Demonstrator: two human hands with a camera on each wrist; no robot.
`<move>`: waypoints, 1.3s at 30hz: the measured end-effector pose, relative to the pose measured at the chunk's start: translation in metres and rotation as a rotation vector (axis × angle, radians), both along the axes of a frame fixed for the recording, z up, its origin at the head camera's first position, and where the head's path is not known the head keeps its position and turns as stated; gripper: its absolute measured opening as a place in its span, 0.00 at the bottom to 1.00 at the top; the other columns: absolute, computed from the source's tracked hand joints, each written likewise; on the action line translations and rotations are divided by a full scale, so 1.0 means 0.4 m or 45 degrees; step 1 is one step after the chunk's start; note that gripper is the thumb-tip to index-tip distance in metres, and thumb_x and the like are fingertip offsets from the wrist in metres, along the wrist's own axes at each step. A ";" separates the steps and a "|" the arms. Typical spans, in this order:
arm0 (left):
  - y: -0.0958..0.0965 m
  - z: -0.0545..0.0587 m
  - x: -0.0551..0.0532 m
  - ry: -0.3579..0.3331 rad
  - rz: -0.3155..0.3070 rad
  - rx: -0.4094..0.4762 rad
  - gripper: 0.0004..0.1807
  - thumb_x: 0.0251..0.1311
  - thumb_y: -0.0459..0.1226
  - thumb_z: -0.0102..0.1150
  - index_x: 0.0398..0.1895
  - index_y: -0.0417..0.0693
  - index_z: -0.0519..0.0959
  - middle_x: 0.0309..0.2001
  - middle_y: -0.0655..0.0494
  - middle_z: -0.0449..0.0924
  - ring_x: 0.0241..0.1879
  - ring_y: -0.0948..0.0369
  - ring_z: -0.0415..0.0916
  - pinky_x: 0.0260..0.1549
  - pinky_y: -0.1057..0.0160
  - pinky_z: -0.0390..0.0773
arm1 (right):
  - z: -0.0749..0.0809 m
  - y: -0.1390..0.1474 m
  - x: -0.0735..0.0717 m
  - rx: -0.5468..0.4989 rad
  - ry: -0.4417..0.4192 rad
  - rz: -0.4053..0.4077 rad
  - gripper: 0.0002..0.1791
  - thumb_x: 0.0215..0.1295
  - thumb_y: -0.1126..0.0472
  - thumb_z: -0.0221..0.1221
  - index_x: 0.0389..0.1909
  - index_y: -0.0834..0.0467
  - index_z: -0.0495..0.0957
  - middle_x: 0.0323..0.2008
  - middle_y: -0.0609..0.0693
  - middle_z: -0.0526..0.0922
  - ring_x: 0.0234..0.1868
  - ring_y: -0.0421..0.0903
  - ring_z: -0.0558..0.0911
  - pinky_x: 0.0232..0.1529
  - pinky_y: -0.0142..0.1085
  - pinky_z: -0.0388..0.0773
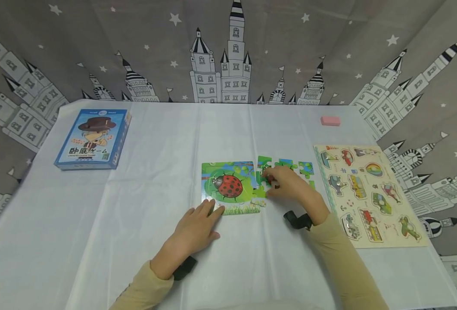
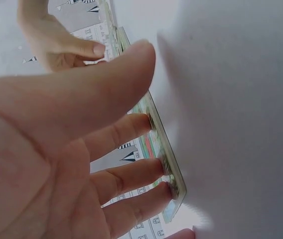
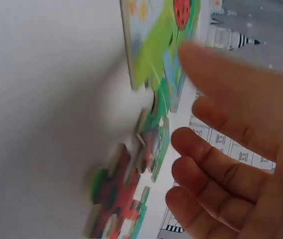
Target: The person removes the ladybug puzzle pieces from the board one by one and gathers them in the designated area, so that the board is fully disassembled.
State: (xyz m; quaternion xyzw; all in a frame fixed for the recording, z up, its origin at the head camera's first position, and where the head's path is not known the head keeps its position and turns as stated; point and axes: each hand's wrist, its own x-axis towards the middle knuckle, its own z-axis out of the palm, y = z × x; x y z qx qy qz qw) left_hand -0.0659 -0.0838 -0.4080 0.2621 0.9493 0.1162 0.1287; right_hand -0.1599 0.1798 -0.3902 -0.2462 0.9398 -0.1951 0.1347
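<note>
My left hand (image 1: 198, 227) rests straight fingers on the ladybird board (image 1: 229, 187), inside the table's near edge (image 1: 244, 275); my right hand (image 1: 291, 186), relaxed, holding nothing, could scatter the loose pieces (image 1: 306, 167) by brushing them.

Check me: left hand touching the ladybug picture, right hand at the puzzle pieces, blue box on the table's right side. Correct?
Not quite: the head view shows the blue box on the left side of the table. The left hand does touch the ladybug picture, and the right hand is at the puzzle pieces.
</note>
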 end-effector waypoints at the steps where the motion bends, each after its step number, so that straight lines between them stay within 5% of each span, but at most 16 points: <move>1: 0.000 0.000 0.000 -0.002 0.000 0.005 0.33 0.52 0.44 0.63 0.61 0.43 0.67 0.61 0.40 0.60 0.62 0.46 0.57 0.52 0.45 0.63 | 0.000 0.000 0.012 -0.009 -0.014 0.013 0.25 0.48 0.61 0.68 0.48 0.64 0.74 0.39 0.56 0.76 0.39 0.51 0.73 0.41 0.42 0.70; 8: 0.002 0.005 0.002 -0.012 0.010 0.004 0.33 0.52 0.44 0.63 0.61 0.43 0.67 0.61 0.40 0.60 0.62 0.46 0.56 0.52 0.45 0.62 | -0.035 -0.007 0.075 0.052 -0.018 -0.040 0.32 0.43 0.51 0.71 0.47 0.62 0.72 0.42 0.55 0.72 0.47 0.53 0.69 0.48 0.45 0.67; 24: 0.002 0.006 0.002 -0.027 0.015 0.002 0.33 0.52 0.43 0.63 0.61 0.43 0.66 0.62 0.40 0.60 0.62 0.46 0.56 0.53 0.45 0.61 | -0.045 -0.013 0.085 -0.031 0.034 -0.097 0.23 0.45 0.58 0.69 0.42 0.63 0.75 0.38 0.52 0.75 0.42 0.49 0.71 0.46 0.42 0.68; 32: 0.003 0.005 0.001 -0.017 0.017 0.009 0.32 0.52 0.43 0.63 0.61 0.43 0.67 0.61 0.39 0.60 0.62 0.46 0.56 0.53 0.45 0.62 | 0.008 0.109 0.105 -0.157 -0.067 -0.217 0.21 0.48 0.64 0.66 0.44 0.63 0.74 0.36 0.52 0.77 0.38 0.49 0.75 0.39 0.41 0.71; 39: 0.003 0.003 -0.001 -0.020 0.009 -0.002 0.33 0.53 0.44 0.62 0.62 0.43 0.66 0.62 0.40 0.60 0.62 0.46 0.55 0.53 0.45 0.62 | 0.015 0.232 0.142 -0.086 -0.146 -0.323 0.19 0.47 0.67 0.66 0.42 0.62 0.73 0.30 0.49 0.76 0.33 0.46 0.74 0.33 0.40 0.70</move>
